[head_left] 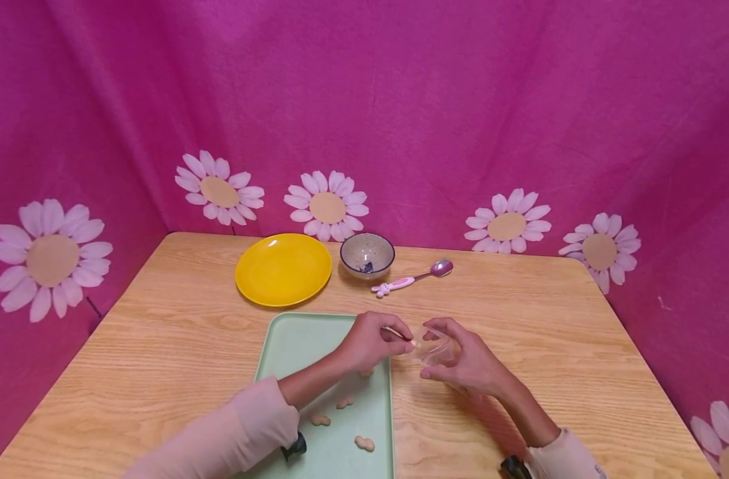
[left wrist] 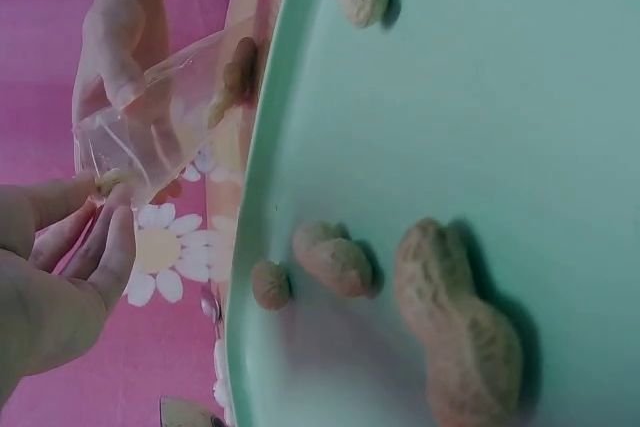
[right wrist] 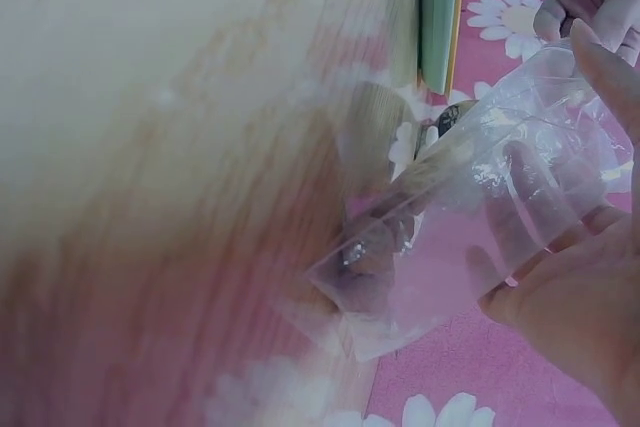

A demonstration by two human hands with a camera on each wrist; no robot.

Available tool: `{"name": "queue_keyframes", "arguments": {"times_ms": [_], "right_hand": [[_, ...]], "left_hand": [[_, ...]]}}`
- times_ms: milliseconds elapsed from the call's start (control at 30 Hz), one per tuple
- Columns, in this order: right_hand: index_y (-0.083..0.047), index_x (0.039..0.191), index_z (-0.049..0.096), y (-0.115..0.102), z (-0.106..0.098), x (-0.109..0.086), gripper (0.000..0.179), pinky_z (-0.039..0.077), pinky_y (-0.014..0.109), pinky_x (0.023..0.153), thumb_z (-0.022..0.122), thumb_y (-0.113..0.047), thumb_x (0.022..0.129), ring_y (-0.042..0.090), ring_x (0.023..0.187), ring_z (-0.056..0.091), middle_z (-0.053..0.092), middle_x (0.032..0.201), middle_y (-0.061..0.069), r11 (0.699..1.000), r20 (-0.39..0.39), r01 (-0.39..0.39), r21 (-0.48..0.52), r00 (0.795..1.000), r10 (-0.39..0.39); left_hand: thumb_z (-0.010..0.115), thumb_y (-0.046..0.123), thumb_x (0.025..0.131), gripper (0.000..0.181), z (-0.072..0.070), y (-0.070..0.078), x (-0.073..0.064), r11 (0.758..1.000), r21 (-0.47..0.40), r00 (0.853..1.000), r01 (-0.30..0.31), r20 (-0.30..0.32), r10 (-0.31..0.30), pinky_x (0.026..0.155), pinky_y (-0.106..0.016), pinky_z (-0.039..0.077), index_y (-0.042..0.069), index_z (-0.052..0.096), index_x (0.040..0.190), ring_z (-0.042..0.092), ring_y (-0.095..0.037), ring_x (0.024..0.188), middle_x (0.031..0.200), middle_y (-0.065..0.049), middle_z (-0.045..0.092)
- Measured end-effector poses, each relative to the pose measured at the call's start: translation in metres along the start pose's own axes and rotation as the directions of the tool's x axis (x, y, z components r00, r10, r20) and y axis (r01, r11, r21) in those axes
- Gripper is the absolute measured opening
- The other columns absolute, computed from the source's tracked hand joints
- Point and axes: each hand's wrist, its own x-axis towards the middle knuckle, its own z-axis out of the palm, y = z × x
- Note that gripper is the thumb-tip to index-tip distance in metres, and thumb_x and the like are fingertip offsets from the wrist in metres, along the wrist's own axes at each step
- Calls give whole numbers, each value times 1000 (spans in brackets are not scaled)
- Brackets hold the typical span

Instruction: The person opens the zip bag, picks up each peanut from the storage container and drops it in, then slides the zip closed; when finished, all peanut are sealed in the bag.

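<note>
My left hand [head_left: 373, 340] pinches a peanut [left wrist: 112, 181] between thumb and fingertips, at the mouth of a clear plastic bag [head_left: 434, 349]. On the other side, my right hand [head_left: 471, 359] holds the bag near its top, thumb and fingers spread around the mouth. The bag slants down toward the table, and brownish peanuts [left wrist: 238, 69] show low inside it in the left wrist view. Several unshelled peanuts, one of them a larger peanut [head_left: 364, 443], lie scattered on the pale green tray [head_left: 301, 332] under my left forearm.
Behind the tray stands a yellow plate [head_left: 283, 269]. Beside it are a small dark-rimmed bowl [head_left: 367, 256] and a spoon [head_left: 441, 267] with a pink rabbit handle. A pink flowered cloth [head_left: 400, 120] hangs around the wooden table [head_left: 550, 332].
</note>
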Motion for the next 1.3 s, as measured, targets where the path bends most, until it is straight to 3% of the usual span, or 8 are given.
{"name": "queue_keyframes", "arguments": {"times_ms": [300, 500, 767, 1000, 1300], "right_hand": [[-12, 131, 46, -1, 0, 1, 72, 53, 28, 69, 84, -21, 71, 21, 90, 65, 60, 117, 11, 999, -9, 24, -26, 1000, -24], [-13, 131, 48, -1, 1, 1, 72, 52, 27, 66, 85, -22, 70, 29, 105, 57, 61, 116, 9, 998, -30, 32, -45, 999, -34], [-13, 130, 49, 0, 1, 2, 71, 49, 25, 59, 85, -21, 69, 26, 101, 55, 61, 115, 8, 999, -46, 25, -45, 999, -27], [-13, 130, 48, -1, 0, 1, 71, 50, 25, 62, 85, -21, 69, 26, 101, 57, 61, 115, 9, 999, -43, 20, -46, 999, -22], [-16, 128, 49, 0, 0, 0, 71, 50, 25, 62, 86, -22, 68, 28, 106, 56, 62, 114, 8, 997, -51, 48, -54, 997, -51]], "left_hand": [[71, 15, 85, 16, -12, -2, -6, 995, 87, 999, -53, 9, 52, 79, -26, 55, 11, 72, 100, 65, -10, 85, 94, 4, 71], [71, 13, 85, 15, -23, -14, -10, 985, 161, 998, -62, 4, 62, 79, -25, 53, 9, 72, 99, 63, -9, 83, 91, 3, 70], [74, 8, 81, 17, -32, -31, -16, 971, 231, 998, -59, 33, 53, 71, -19, 51, 3, 69, 96, 61, -10, 76, 85, -3, 69], [79, 7, 74, 18, -32, -39, -22, 958, 286, 997, -28, 82, 5, 64, -18, 47, 1, 68, 88, 55, -11, 69, 77, -5, 66], [76, -1, 74, 12, -25, -42, -26, 948, 316, 996, -32, 92, 3, 63, -18, 47, 3, 68, 82, 53, -10, 68, 72, -2, 64]]}}
